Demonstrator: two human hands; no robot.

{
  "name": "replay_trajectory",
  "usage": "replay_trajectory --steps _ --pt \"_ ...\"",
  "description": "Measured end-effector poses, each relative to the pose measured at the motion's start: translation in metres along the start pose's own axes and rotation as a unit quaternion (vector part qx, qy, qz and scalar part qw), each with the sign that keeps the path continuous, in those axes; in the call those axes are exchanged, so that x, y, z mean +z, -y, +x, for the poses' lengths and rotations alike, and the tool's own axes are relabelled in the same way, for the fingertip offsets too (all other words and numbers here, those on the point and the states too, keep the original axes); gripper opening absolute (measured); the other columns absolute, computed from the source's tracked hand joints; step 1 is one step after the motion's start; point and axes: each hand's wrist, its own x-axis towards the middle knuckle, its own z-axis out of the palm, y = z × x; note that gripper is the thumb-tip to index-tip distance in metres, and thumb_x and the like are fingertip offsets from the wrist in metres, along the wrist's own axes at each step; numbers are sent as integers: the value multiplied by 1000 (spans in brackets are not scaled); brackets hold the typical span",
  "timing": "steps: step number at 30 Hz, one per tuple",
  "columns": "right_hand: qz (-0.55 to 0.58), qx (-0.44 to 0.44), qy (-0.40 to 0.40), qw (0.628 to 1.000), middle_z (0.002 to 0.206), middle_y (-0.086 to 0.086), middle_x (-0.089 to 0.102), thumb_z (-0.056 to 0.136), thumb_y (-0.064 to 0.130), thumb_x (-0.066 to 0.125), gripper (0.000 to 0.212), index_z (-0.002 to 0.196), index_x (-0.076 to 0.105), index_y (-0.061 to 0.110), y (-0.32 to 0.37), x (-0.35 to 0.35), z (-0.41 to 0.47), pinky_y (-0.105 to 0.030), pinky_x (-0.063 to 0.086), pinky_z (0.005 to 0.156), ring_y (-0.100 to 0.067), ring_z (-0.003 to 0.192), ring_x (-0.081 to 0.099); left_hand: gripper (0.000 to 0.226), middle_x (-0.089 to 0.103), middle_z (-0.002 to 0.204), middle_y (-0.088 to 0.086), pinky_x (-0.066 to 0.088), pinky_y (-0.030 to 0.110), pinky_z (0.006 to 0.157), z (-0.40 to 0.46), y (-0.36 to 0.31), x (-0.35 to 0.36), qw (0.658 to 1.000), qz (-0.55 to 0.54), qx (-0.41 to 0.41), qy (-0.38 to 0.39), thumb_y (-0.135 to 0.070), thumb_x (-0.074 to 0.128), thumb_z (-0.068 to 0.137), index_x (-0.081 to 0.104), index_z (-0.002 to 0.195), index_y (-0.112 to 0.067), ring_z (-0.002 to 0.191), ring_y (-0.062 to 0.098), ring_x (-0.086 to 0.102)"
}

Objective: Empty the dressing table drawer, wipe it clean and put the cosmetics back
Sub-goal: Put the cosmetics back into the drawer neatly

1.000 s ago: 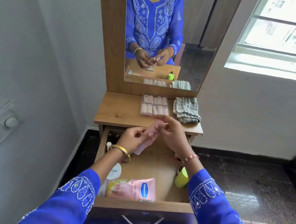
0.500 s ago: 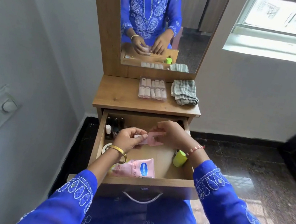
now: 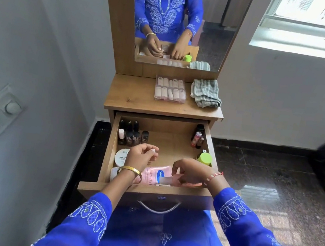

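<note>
Over the open drawer [image 3: 107,156], our right hand [image 3: 191,173] pinches a pink packet [image 3: 171,180]; our left hand [image 3: 141,157] hovers, loosely curled, holding nothing.

We see our blue sleeves [image 3: 263,234] stitched with white embroidery, a pink tube [image 3: 154,175], a lime-green cap [image 3: 205,158], and a grey-striped cloth [image 3: 205,92].

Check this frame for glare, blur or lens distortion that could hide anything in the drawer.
Head view: the bright window is blown out and glares off the polished dark floor; wide-angle distortion bows the walls; the open wooden drawer is evenly lit and sharp; the right hand is slightly soft.
</note>
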Motion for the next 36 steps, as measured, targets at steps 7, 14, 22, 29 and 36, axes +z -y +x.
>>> replay_trajectory --steps 7,14,22,29,36 --pt "4 3 25 1000 121 -8 60 84 3 59 35 117 60 16 -6 4 4 -25 44 84 -25 106 58 19 65 74 1 49 19 64 1 4 -2 999 35 11 -1 -7 49 90 64 83 -15 71 12 60" --pt "-32 33 21 999 118 -8 63 86 3 56 28 112 64 11 -6 11 10 -23 42 80 -25 105 59 18 64 76 2 49 20 65 2 5 -3 999 36 9 3 -8 49 91 64 84 -14 72 12 60" --pt "-24 31 -4 999 120 -7 62 87 0 53 32 114 65 14 -5 8 10 -22 44 83 -24 105 59 18 65 76 1 51 21 67 2 6 -4 999 35 3 2 -9 49 91 64 84 -16 73 13 61" --pt "-33 28 8 999 118 -7 64 87 3 57 31 114 66 13 -1 7 12 -25 47 88 -24 105 61 17 64 76 1 50 23 68 2 5 -5 1000 31 -1 1 -9 48 92 64 85 -14 72 12 60" --pt "23 -14 -43 999 118 -9 65 87 6 60 28 114 66 10 4 -10 5 -27 46 92 -24 105 61 21 65 75 1 50 25 69 2 4 -6 1000 14 13 -4 -7 48 91 63 81 -18 72 13 61"
